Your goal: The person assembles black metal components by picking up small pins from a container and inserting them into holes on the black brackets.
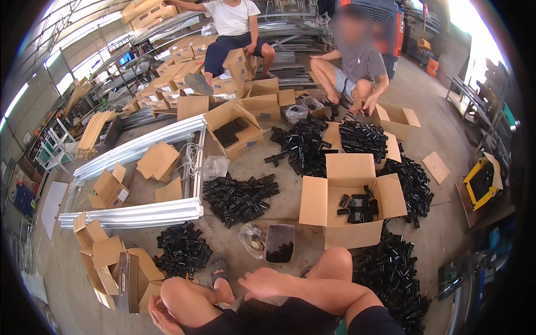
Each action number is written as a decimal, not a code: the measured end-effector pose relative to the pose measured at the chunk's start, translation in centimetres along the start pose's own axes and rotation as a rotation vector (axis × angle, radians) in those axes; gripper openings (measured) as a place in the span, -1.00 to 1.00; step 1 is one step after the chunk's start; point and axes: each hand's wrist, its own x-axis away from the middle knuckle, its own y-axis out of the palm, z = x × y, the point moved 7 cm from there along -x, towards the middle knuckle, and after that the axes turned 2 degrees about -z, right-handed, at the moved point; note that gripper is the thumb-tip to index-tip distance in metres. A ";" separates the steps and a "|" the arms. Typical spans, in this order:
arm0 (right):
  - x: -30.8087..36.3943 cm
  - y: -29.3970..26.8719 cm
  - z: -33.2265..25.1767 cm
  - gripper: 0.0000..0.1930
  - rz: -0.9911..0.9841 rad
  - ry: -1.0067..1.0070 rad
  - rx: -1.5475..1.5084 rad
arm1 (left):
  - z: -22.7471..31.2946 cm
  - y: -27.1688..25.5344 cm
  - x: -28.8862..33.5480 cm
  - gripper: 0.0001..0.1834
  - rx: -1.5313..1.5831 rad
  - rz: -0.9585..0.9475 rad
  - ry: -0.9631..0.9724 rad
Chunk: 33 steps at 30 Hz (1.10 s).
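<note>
My left hand (161,316) rests beside my left knee, fingers apart, with nothing seen in it. My right forearm reaches across my lap. At its end my right hand (259,283) hovers between my knees, fingers loosely bent and nothing visible in them. Just beyond it stands a small dark bin (280,243) with small black pieces at its bottom, next to a clear plastic bag (252,241). An open cardboard box (350,234) in front of my right knee holds several black tubular plastic parts (360,207), some laid in rows. Another pile of black parts (182,249) lies ahead of my left knee.
More black parts (240,199) are heaped mid-floor and along my right side (394,279). Opened cartons (114,262) crowd the left, near white metal profiles (134,214). One person (357,67) crouches beside a far pile; another person (233,22) sits on stacked boxes.
</note>
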 end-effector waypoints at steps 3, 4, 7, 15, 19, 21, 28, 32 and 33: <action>0.0 -0.1 -0.1 -0.43 -0.004 -0.009 -0.010 | 0.2 0.9 0.1 -0.32 0.213 -0.045 0.019; 0.0 -0.2 -0.1 -0.43 -0.007 -0.012 -0.014 | 0.3 1.0 0.1 -0.32 0.237 -0.053 0.030; -0.2 0.2 0.1 -0.43 -0.023 0.000 -0.016 | 1.3 1.4 0.8 -0.31 0.256 -0.068 0.032; -0.5 0.7 0.2 -0.41 -0.012 -0.014 -0.009 | 0.6 1.7 -0.2 -0.42 0.271 -0.077 0.100; -0.4 0.6 0.3 -0.40 -0.027 -0.015 0.010 | -1.6 1.4 -0.6 -0.47 0.302 -0.092 0.115; -0.5 0.9 0.4 -0.39 -0.035 -0.015 0.017 | -2.8 1.2 -0.8 -0.49 0.308 -0.115 0.114; -0.5 1.2 0.7 -0.39 -0.049 0.004 0.002 | -2.2 1.5 -0.1 -0.51 0.301 -0.053 0.149; -0.6 1.1 0.4 -0.39 -0.045 0.000 0.010 | -3.8 0.8 0.1 -0.50 0.395 -0.066 0.129; -0.7 1.1 0.3 -0.40 -0.051 -0.002 0.013 | -4.9 0.3 0.4 -0.50 0.408 -0.078 0.102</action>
